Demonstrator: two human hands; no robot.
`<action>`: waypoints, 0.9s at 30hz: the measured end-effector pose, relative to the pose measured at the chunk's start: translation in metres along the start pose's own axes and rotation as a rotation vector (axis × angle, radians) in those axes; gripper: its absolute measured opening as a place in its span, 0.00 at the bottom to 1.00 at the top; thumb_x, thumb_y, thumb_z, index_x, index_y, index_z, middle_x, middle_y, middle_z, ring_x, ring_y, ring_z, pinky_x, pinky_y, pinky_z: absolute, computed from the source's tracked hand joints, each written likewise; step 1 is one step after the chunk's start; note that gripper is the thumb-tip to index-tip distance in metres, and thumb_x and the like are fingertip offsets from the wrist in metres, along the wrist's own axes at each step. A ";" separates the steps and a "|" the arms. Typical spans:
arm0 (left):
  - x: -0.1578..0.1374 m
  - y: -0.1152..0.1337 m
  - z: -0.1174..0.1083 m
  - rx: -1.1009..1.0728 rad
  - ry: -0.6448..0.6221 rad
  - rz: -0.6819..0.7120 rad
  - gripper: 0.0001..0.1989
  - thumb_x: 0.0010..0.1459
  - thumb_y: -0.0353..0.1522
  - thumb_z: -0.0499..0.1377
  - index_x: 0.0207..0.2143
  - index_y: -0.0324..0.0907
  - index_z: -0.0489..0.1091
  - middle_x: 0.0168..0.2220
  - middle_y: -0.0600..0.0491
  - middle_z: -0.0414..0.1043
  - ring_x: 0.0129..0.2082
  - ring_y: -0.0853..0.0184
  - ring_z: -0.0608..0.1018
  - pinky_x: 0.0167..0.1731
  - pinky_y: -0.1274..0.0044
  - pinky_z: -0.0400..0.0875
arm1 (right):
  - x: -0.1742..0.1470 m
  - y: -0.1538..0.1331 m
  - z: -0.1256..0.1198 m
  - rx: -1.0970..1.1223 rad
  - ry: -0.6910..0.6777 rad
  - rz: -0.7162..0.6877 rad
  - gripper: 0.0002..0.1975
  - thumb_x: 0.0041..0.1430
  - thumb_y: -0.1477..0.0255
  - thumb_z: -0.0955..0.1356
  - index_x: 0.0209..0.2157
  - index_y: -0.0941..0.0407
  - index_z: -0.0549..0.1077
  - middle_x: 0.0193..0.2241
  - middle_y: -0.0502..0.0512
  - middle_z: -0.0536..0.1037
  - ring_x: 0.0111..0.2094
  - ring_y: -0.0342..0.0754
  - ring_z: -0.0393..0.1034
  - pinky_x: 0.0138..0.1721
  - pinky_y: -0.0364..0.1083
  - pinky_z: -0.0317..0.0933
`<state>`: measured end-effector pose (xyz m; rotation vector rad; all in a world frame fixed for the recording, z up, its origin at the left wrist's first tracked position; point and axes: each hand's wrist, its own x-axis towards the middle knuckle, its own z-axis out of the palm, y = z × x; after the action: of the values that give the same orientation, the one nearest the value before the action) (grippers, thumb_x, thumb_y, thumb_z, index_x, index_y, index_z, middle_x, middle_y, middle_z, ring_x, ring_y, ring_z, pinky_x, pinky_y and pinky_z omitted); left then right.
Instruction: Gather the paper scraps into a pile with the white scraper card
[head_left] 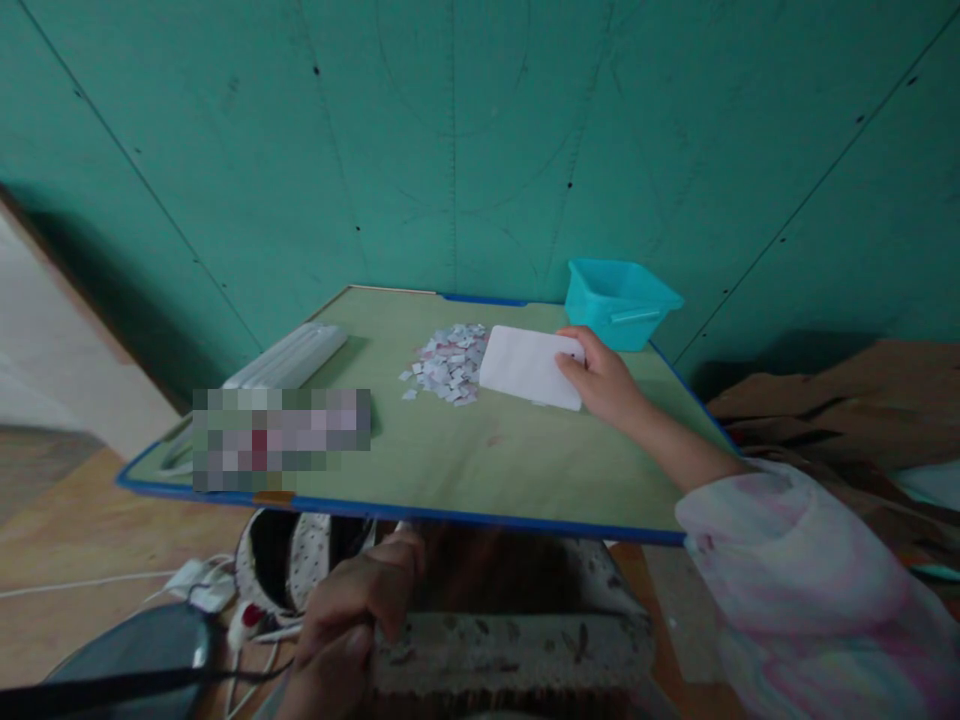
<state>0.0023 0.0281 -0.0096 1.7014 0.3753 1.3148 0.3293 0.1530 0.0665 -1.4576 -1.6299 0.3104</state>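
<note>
My right hand [604, 380] pinches a white card [529, 365] with rounded corners by its right end, thumb on top. The card is held tilted over the table, its left edge beside a pile of small paper pieces [450, 365], mostly white with some pinkish ones. My left hand [360, 600] is low, in front of the table's near edge, above my lap. Its fingers are curled closed, and what they hold, if anything, cannot be made out.
The pale green table [465, 470] has a blue rim and stands against a green wall [450, 150]. A turquoise basket [622, 300] sits at the back right. Long white plastic-like packs [289, 355] lie left, behind a pixelated item [281, 440]. Cardboard [847, 400] leans at right; cables and a power strip [199, 585] lie below.
</note>
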 end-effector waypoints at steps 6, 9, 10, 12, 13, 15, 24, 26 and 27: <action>0.002 0.001 0.002 0.036 0.031 0.040 0.25 0.71 0.49 0.53 0.24 0.45 0.65 0.20 0.58 0.59 0.25 0.67 0.66 0.31 0.71 0.64 | 0.001 0.000 -0.014 0.053 0.041 0.027 0.14 0.55 0.69 0.66 0.44 0.50 0.73 0.35 0.52 0.78 0.35 0.54 0.73 0.37 0.51 0.67; 0.003 0.002 0.001 0.058 0.031 0.043 0.25 0.71 0.49 0.53 0.24 0.45 0.65 0.20 0.57 0.60 0.25 0.67 0.67 0.29 0.72 0.63 | 0.001 0.003 -0.008 0.068 0.042 0.035 0.15 0.57 0.67 0.66 0.47 0.51 0.72 0.36 0.54 0.79 0.35 0.54 0.73 0.37 0.52 0.68; 0.003 0.002 0.001 0.059 0.024 0.041 0.25 0.71 0.49 0.53 0.24 0.45 0.66 0.20 0.58 0.61 0.25 0.67 0.67 0.29 0.72 0.64 | 0.001 0.004 -0.004 0.059 0.036 0.024 0.16 0.57 0.66 0.66 0.47 0.51 0.72 0.37 0.54 0.79 0.35 0.54 0.73 0.37 0.52 0.68; 0.003 0.002 0.000 0.072 0.018 0.036 0.25 0.71 0.50 0.53 0.24 0.45 0.65 0.20 0.58 0.61 0.25 0.68 0.68 0.30 0.72 0.65 | 0.000 0.003 0.003 0.028 0.022 -0.026 0.16 0.59 0.66 0.66 0.48 0.52 0.72 0.38 0.55 0.80 0.35 0.53 0.73 0.38 0.52 0.68; 0.003 0.002 0.000 0.081 0.020 0.034 0.26 0.71 0.50 0.53 0.24 0.45 0.65 0.20 0.59 0.61 0.25 0.68 0.68 0.32 0.72 0.65 | -0.001 0.002 0.005 0.015 0.013 -0.057 0.16 0.59 0.66 0.66 0.48 0.52 0.73 0.39 0.56 0.80 0.35 0.53 0.73 0.38 0.52 0.68; 0.002 0.001 0.000 0.082 0.033 0.030 0.26 0.71 0.50 0.53 0.24 0.45 0.65 0.20 0.59 0.61 0.25 0.68 0.67 0.33 0.71 0.65 | -0.002 -0.001 0.005 0.002 -0.009 -0.095 0.15 0.59 0.66 0.66 0.48 0.52 0.73 0.40 0.56 0.81 0.36 0.53 0.73 0.39 0.52 0.68; -0.002 0.001 -0.004 0.071 0.016 0.019 0.25 0.71 0.49 0.52 0.25 0.44 0.65 0.21 0.58 0.60 0.27 0.68 0.67 0.31 0.73 0.64 | -0.005 -0.004 -0.011 0.016 0.064 -0.040 0.14 0.58 0.65 0.66 0.47 0.50 0.73 0.39 0.55 0.81 0.38 0.57 0.75 0.41 0.55 0.70; -0.002 0.001 -0.003 0.084 0.020 0.027 0.25 0.71 0.49 0.52 0.24 0.45 0.65 0.21 0.59 0.61 0.27 0.68 0.67 0.32 0.73 0.66 | -0.005 -0.002 -0.006 0.009 0.051 -0.055 0.16 0.60 0.64 0.66 0.48 0.51 0.73 0.39 0.56 0.81 0.36 0.56 0.74 0.40 0.54 0.69; -0.002 0.001 -0.002 0.086 0.016 0.031 0.25 0.71 0.49 0.52 0.25 0.45 0.65 0.21 0.59 0.61 0.26 0.68 0.67 0.33 0.72 0.66 | -0.005 -0.002 -0.003 -0.003 0.036 -0.065 0.16 0.60 0.64 0.66 0.49 0.52 0.73 0.39 0.57 0.81 0.35 0.55 0.74 0.39 0.53 0.69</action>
<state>-0.0005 0.0276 -0.0099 1.7757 0.4209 1.3524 0.3294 0.1468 0.0671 -1.4020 -1.6454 0.2435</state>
